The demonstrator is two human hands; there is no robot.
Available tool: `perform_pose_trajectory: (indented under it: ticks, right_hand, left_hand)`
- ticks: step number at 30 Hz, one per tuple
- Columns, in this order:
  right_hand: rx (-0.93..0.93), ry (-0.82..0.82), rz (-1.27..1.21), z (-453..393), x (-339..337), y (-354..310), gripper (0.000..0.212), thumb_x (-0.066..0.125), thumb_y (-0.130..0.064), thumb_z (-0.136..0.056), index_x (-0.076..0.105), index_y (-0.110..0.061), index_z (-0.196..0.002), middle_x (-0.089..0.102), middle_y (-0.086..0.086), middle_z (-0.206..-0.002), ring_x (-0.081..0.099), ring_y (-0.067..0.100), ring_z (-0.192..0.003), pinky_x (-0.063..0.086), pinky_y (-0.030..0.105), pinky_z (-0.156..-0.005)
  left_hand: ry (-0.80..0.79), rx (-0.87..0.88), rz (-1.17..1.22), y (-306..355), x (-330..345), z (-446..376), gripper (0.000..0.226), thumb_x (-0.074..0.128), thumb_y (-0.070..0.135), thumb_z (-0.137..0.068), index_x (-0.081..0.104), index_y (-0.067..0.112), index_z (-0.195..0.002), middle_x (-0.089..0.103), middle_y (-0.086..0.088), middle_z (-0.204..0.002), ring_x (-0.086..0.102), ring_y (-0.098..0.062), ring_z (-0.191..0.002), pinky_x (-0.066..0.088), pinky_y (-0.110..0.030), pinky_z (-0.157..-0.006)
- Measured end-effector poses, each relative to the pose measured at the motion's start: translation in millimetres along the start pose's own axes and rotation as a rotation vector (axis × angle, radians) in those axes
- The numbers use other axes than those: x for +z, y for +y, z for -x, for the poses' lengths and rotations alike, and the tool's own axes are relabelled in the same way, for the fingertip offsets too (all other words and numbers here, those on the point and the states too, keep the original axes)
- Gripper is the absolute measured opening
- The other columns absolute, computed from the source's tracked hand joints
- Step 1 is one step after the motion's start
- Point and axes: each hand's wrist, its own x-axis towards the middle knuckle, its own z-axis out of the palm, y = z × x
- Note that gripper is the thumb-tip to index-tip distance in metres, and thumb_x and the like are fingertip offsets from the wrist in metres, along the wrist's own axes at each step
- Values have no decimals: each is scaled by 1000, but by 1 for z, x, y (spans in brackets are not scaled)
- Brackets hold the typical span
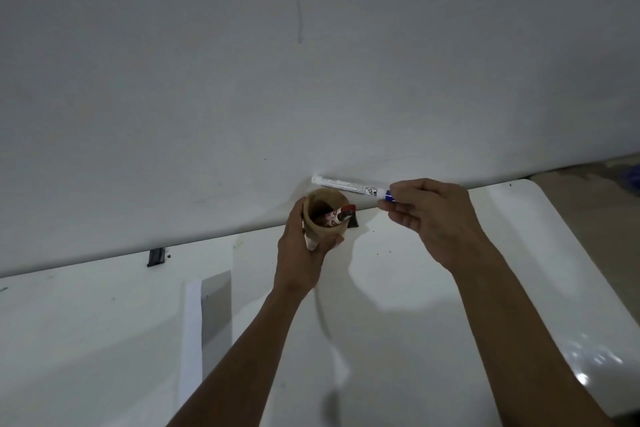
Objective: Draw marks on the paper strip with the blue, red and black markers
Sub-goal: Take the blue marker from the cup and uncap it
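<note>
My left hand (302, 253) grips a brown paper cup (323, 215), tilted toward me above the white table. Inside the cup lies a red-capped marker (341, 213) beside a darker one I cannot make out well. My right hand (429, 215) pinches the blue cap end of a white-barrelled blue marker (349, 186), which lies level just above the cup's rim, pointing left. A white paper strip (191, 329) lies flat on the table to the lower left, beside a grey shadow band.
The white table (433, 340) ends against a pale wall (311, 62) close behind the cup. Two small black clips sit at the table's back edge, one (156, 256) at the left and one (355, 221) behind the cup. Its rounded right edge drops to a brown floor.
</note>
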Motion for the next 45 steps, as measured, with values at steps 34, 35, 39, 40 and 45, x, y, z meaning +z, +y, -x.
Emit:
perform_pose_trajectory:
  ticks: [34, 35, 39, 40, 45]
  right_hand:
    - [-12, -90, -156, 109, 112, 100, 12, 76, -20, -90, 74, -14, -100, 81, 2, -86, 75, 18, -84, 59, 34, -83]
    - [-2, -106, -143, 115, 121, 105, 11, 77, -22, -90, 75, -14, -98, 79, 2, -85, 73, 17, -82, 57, 34, -82]
    - [28, -177, -104, 130, 150, 124, 9, 78, -17, -89, 75, -9, -93, 76, 5, -81, 68, 16, -76, 54, 34, -79]
    - [32, -193, -94, 133, 157, 128, 7, 77, -15, -89, 75, -8, -91, 76, 7, -81, 67, 17, -76, 54, 34, -79]
    - [29, -202, -160, 134, 178, 136, 4, 72, -4, -91, 73, -6, -88, 73, 11, -85, 64, 21, -75, 52, 29, -74]
  left_hand:
    - [-58, 74, -236, 43, -135, 99, 25, 74, 26, -87, 75, 17, -110, 73, 10, -100, 63, 4, -90, 49, -7, -71]
    - [-42, 82, -250, 39, -144, 104, 21, 75, 25, -86, 77, 16, -105, 75, 6, -96, 63, -1, -86, 48, -8, -69]
    - [-44, 54, -267, 20, -180, 123, 12, 73, 23, -89, 78, 14, -93, 74, -1, -78, 63, -14, -67, 52, -25, -66]
    - [-52, 31, -277, 16, -190, 127, 12, 71, 23, -90, 78, 13, -91, 73, 0, -73, 62, -12, -63, 52, -25, -64]
    - [-42, -174, -269, -13, -242, 140, 23, 69, 24, -92, 74, 16, -71, 68, 6, -60, 59, -1, -48, 49, -13, -57]
